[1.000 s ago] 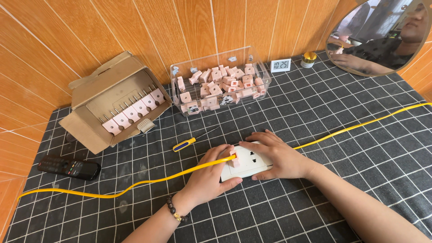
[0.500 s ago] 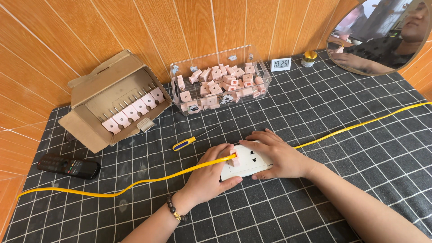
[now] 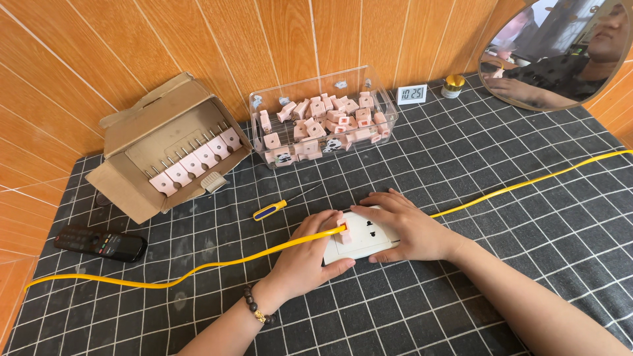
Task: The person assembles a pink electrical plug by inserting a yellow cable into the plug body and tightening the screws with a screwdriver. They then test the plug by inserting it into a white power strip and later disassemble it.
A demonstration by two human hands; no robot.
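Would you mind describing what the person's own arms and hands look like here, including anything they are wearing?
Both forearms are bare, with no sleeves in view and no gloves. The left hand has a bracelet of dark round beads with one gold-coloured bead at the wrist. The right hand shows no bracelet, watch or ring. Fingernails look short and unpainted.

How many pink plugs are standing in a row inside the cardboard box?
6 show. The pink plugs stand in one slanted row in the cardboard box, from the lower left up to the upper right. The box flaps may hide more.
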